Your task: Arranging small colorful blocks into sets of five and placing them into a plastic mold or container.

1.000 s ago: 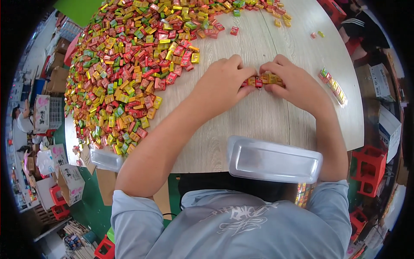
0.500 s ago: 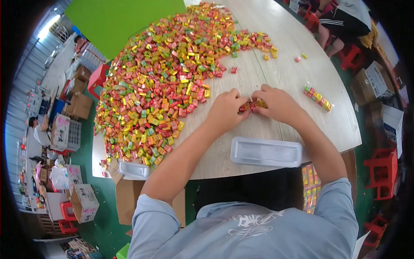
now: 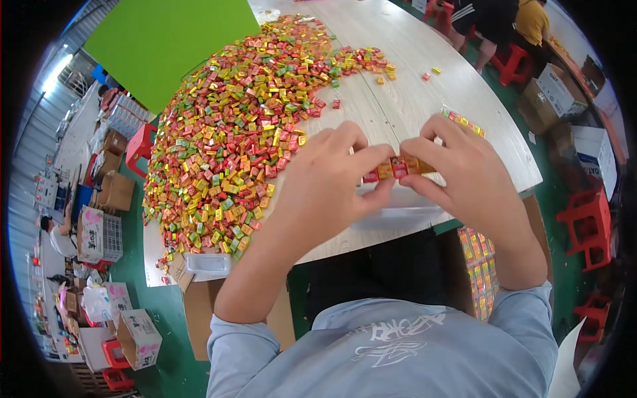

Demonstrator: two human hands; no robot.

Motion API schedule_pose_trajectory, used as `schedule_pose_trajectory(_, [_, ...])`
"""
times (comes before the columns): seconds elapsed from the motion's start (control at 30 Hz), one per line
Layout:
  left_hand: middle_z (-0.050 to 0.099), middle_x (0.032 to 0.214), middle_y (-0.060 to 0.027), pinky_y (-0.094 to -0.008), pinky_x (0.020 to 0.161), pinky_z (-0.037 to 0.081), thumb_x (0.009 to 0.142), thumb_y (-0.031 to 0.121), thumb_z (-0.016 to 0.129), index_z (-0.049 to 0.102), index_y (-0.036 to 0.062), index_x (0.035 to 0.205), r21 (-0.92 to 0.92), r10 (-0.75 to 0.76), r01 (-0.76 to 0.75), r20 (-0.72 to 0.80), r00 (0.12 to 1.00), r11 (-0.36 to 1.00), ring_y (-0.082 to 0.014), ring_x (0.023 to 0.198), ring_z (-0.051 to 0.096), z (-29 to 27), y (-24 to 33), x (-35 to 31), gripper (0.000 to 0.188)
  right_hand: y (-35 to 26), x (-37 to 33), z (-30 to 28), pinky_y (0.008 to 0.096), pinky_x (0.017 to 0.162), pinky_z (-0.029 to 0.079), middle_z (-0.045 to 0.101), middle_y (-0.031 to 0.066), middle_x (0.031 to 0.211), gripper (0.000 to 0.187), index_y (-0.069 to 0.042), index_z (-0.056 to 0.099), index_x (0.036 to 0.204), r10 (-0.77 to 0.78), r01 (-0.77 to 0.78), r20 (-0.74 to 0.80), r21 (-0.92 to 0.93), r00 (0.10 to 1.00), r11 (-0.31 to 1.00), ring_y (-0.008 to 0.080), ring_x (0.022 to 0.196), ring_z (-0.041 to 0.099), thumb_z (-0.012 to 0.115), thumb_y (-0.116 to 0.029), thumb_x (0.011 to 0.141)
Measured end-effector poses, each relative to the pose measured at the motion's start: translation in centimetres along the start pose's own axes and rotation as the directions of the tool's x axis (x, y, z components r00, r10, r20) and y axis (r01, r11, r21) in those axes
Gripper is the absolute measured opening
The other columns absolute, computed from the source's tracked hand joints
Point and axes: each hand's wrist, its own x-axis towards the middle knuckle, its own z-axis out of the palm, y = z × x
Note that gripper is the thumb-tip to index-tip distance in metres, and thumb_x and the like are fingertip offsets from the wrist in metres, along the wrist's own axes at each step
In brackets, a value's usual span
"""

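Observation:
Between my two hands runs a short row of small wrapped candies [image 3: 398, 167], red and orange, pinched at both ends. My left hand [image 3: 332, 174] closes thumb and fingers on the row's left end. On its right end, my right hand [image 3: 458, 166] pinches with thumb and forefinger. Both hands are raised above a clear plastic tray [image 3: 397, 215], which they partly cover. A big heap of wrapped candies [image 3: 219, 132] in red, yellow, orange and green spreads over the table to the left. Past my right hand lies a wrapped strip of candies [image 3: 468, 123], partly hidden.
A smaller clear tray [image 3: 208, 264] sits at the table's near left edge. Behind the heap stands a green board [image 3: 166, 46]. An open carton [image 3: 479, 272] of packed candy strips is below the table by my right arm. Red stools [image 3: 587, 225] and people are around.
Both hands have risen toward me with the candy row, from the table top to above the clear tray. The view has shifted slightly.

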Motion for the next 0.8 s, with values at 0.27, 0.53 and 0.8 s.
schedule_pose_trajectory(0.27, [0.060,0.104,-0.0085,-0.0433,0.087,0.049,0.081,0.024,0.084,0.072,0.0121,0.120,-0.061,0.020,-0.019,0.013,1.000,0.998,-0.0296,0.097,0.060,3.3,-0.2,-4.6,0.043,-1.4,-4.3,2.6,0.0416,0.085,0.052,0.059,0.0118,0.107,0.031,-0.007,0.068,0.114,0.159,-0.166,0.079,0.093,0.984,0.982,0.0329,0.098,0.062,0.079,-0.019,0.088])
schedule_pose_trajectory(0.53, [0.058,0.142,-0.0130,-0.0481,0.106,0.041,0.084,0.026,0.081,0.064,0.0071,0.136,0.114,-0.007,0.014,-0.059,0.998,0.993,-0.0375,0.123,0.054,5.1,0.9,-8.9,0.058,-2.6,-7.7,3.9,0.0439,0.106,0.046,0.062,0.0132,0.134,0.049,-0.005,0.060,0.133,0.208,-0.203,-0.047,0.094,0.977,0.975,0.0354,0.121,0.056,0.076,-0.012,0.087])
schedule_pose_trajectory(0.8, [0.054,0.149,-0.0183,-0.0510,0.114,0.038,0.091,0.020,0.072,0.059,0.0030,0.139,-0.082,-0.023,0.012,-0.143,0.989,0.997,-0.0425,0.135,0.050,6.3,0.0,-8.8,0.053,-3.2,-9.0,5.7,0.0506,0.114,0.039,0.058,0.0114,0.146,0.056,-0.007,0.059,0.136,0.220,-0.220,-0.120,0.016,0.968,0.975,0.0362,0.142,0.047,0.078,-0.013,0.084])
